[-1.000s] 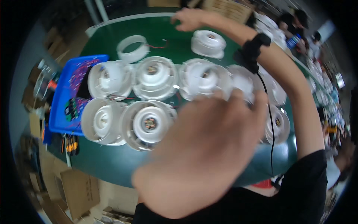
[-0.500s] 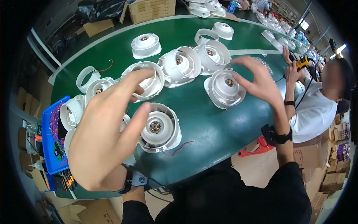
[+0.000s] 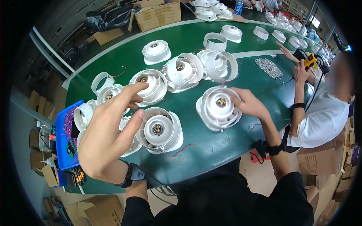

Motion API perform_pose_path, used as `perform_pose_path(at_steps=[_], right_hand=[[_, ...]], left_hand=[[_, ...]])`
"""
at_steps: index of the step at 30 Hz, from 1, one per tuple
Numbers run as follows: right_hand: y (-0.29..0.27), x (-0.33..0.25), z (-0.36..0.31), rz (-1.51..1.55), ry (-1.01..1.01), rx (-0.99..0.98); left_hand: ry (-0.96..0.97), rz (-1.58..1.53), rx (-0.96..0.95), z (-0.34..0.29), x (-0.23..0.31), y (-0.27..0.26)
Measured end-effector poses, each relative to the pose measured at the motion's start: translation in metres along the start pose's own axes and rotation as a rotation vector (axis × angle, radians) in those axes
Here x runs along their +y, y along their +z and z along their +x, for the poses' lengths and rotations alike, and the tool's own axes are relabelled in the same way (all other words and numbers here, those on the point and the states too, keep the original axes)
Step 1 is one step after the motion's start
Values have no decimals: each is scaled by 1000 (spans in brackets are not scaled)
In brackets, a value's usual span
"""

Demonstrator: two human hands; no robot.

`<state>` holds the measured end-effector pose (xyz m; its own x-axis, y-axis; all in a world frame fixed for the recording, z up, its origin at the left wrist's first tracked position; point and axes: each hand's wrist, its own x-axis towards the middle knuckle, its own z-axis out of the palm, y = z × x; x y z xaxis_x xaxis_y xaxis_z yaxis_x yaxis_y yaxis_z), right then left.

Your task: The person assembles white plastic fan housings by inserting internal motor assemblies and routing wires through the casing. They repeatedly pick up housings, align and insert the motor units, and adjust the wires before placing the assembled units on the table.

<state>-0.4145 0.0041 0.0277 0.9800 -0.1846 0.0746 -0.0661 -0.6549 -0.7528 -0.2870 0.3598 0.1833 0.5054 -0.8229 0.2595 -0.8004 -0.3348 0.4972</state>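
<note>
My right hand grips the right rim of a round white fan housing with a copper-coloured motor core in its middle. This housing stands on the green table, slightly blurred. Large and close to the camera, my left hand hovers with thumb and fingers apart, holding nothing. Just right of its thumb sits another white fan housing, a thin red wire trailing from it onto the table. Behind my left fingertips is one more housing. The left hand partly hides several white parts.
White housings and a loose ring stand farther back. A blue tray with wires and circuit boards lies at left. Small metal pieces are heaped near a co-worker holding a yellow tool. Cardboard boxes stand beyond the table.
My right hand has closed on the right-hand housing's rim, and the housing has shifted nearer and to the left. My left hand remains open over the parts. The whole view has shifted slightly.
</note>
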Motion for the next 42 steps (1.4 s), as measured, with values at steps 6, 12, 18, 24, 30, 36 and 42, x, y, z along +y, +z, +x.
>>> perform_pose_path(at_steps=[6, 12, 18, 24, 30, 36, 42], right_hand=[[21, -39, 9, -101, -250, 15], [-15, -104, 57, -378, -367, -264], [-41, -127, 94, -250, -205, -690], [-58, -87, 115, 292, -188, -790], [-62, -85, 103, 453, -306, -586], [-71, -89, 91, 437, -378, -525], [-91, -85, 87, 426, -408, -516]], left_hand=[[15, -14, -57, 16, -13, 12], [-19, -42, -38, 16, -13, 8], [-27, 0, -40, 25, -24, 17], [-2, -24, -32, 31, -27, 23], [-9, 24, -116, 43, -21, 37], [-57, 88, -271, 58, 6, 75], [82, 38, -336, 67, 11, 106]])
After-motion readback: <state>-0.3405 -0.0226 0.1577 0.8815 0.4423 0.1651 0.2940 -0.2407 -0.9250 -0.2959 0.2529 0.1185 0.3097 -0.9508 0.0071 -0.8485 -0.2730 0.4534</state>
